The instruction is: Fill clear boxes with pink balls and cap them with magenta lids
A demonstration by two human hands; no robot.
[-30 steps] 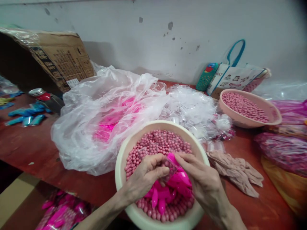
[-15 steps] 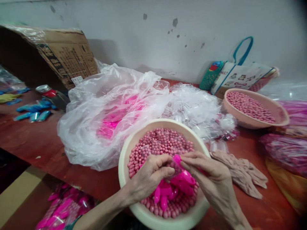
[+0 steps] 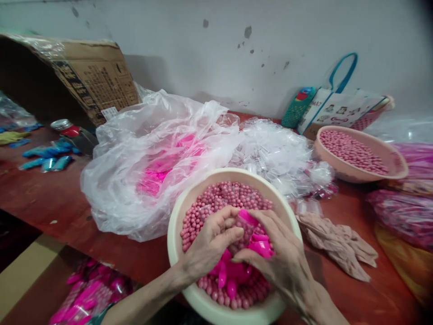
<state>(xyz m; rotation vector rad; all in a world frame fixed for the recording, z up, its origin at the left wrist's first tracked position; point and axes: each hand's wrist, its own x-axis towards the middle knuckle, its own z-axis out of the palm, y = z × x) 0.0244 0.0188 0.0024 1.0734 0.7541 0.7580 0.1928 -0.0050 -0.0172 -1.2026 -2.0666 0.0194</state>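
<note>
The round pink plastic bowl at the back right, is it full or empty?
Partly full: the round pink plastic bowl holds a layer of small pink beads, below its rim.

Under your left hand (image 3: pixel 211 243) and right hand (image 3: pixel 280 262) you can't tell what the fingers pinch: the small clear bag (image 3: pixel 241 230) is mostly covered. Nearer you, the cream bowl (image 3: pixel 176 225) is cut off by the bottom edge.

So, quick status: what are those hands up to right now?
Left hand and right hand together in the bowl, pinching a small clear bag. Pink beads and pink pieces beneath. Nothing blocking them.
</note>
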